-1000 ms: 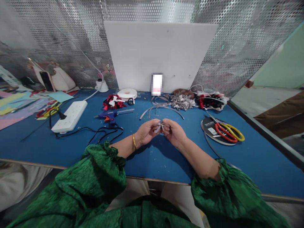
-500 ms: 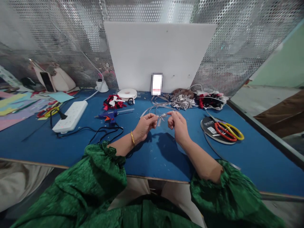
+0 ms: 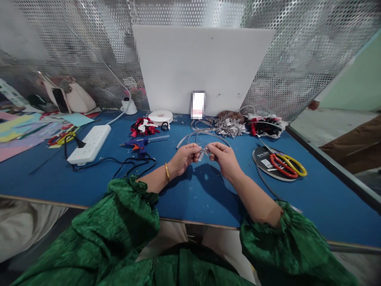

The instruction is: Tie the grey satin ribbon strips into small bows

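Observation:
Between my hands is a small grey ribbon bow (image 3: 203, 152), raised a little over the blue table. My left hand (image 3: 186, 158) pinches one side of it with thumb and forefinger. From the right, my right hand (image 3: 222, 157) pinches its other side, fingertips close to those of the left. My fingers cover much of the bow, so its exact shape is hard to make out. Behind my hands, a loose length of grey ribbon (image 3: 218, 137) curls across the tabletop. A heap of small grey bows (image 3: 230, 126) lies beyond it.
On the right, red and yellow-handled scissors (image 3: 287, 165) rest on a black ribbon spool (image 3: 264, 163). Left of my hands lie a blue glue gun (image 3: 138, 145), its dark cord and a white power strip (image 3: 91, 145). A phone (image 3: 198, 105) leans on a white board (image 3: 205, 63).
My right hand has moved left and down to the ribbon bow. Its forefinger, earlier extended at the ribbon, now pinches it with the thumb. My left hand keeps its hold.

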A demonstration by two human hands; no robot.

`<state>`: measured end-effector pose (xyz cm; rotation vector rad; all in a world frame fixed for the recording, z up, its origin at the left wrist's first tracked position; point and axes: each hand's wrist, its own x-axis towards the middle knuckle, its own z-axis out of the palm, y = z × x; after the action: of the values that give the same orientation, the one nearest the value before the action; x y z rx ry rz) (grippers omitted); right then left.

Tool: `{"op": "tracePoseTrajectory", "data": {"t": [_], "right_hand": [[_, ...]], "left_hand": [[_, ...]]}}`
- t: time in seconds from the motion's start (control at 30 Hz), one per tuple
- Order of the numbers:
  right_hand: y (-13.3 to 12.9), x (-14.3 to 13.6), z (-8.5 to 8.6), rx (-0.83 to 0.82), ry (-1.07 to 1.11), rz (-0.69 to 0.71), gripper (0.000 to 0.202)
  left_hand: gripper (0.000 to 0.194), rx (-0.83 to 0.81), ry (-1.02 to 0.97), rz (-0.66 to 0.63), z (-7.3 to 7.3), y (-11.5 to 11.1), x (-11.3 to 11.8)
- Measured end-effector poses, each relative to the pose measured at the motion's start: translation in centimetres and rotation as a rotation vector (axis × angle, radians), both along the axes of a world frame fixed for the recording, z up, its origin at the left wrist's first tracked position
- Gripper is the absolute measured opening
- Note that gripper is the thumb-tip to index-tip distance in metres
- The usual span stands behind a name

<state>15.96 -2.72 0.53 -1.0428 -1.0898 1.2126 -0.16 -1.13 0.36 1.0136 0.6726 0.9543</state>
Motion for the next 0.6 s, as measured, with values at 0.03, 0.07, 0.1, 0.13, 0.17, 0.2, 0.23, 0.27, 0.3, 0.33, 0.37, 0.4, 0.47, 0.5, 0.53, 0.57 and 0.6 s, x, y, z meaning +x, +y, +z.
{"op": "tracePoseTrajectory", "data": {"t": [0.03, 0.07, 0.1, 0.13, 0.17, 0.2, 0.23, 0.27, 0.3, 0.33, 0.37, 0.4, 0.47, 0.5, 0.53, 0.57, 0.6], "right_hand": [[0.0, 0.0, 0.0, 0.011, -0.006, -0.004, 0.026], [0.0, -0.1, 0.0, 0.021, -0.011, -0.016, 0.024], [-0.1, -0.1, 0.0, 0.029, -0.014, -0.031, 0.024], [-0.1, -0.1, 0.0, 0.035, -0.018, -0.040, 0.023], [-0.1, -0.1, 0.0, 0.041, -0.022, -0.044, 0.023], [-0.1, -0.1, 0.0, 0.048, -0.029, -0.042, 0.023], [-0.1, -0.1, 0.0, 0.056, -0.039, -0.036, 0.022], [0.0, 0.0, 0.0, 0.064, -0.058, -0.029, 0.022], [0.0, 0.0, 0.0, 0.073, -0.084, -0.024, 0.021], [0.0, 0.1, 0.0, 0.084, -0.117, -0.019, 0.021], [0.1, 0.2, 0.0, 0.095, -0.156, -0.010, 0.021], [0.1, 0.3, 0.1, 0.106, -0.196, 0.007, 0.021], [0.1, 0.7, 0.3, 0.110, -0.266, 0.064, 0.021], [0.0, 0.8, 0.5, 0.097, -0.291, 0.109, 0.022], [-0.1, 1.0, 0.7, 0.073, -0.312, 0.169, 0.022], [-0.3, 1.2, 0.9, 0.042, -0.331, 0.246, 0.023], [-0.4, 1.4, 1.1, 0.007, -0.350, 0.343, 0.023]], "left_hand": [[0.029, -0.019, -0.001, 0.021, 0.0, 0.0, 0.0], [0.033, -0.041, 0.000, 0.044, 0.0, 0.0, 0.0], [0.038, -0.061, 0.008, 0.066, 0.0, 0.0, 0.0], [0.041, -0.072, 0.026, 0.083, 0.0, 0.0, 0.1], [0.042, -0.075, 0.055, 0.093, 0.0, 0.0, 0.1], [0.040, -0.072, 0.089, 0.103, -0.1, 0.0, 0.2], [0.038, -0.067, 0.119, 0.113, -0.2, 0.1, 0.2], [0.035, -0.063, 0.139, 0.124, -0.4, 0.1, 0.3], [0.032, -0.058, 0.149, 0.133, -0.5, 0.2, 0.3], [0.030, -0.052, 0.152, 0.140, -0.6, 0.3, 0.3], [0.029, -0.043, 0.155, 0.147, -0.7, 0.3, 0.3], [0.027, -0.032, 0.158, 0.149, -0.8, 0.4, 0.3], [0.026, -0.022, 0.178, 0.132, -0.9, 0.5, 0.3], [0.026, -0.030, 0.194, 0.126, -0.9, 0.6, 0.2], [0.028, -0.048, 0.212, 0.131, -0.9, 0.7, 0.2], [0.029, -0.073, 0.227, 0.149, -0.9, 0.7, 0.1], [0.031, -0.103, 0.239, 0.177, -0.8, 0.8, 0.0]]}}
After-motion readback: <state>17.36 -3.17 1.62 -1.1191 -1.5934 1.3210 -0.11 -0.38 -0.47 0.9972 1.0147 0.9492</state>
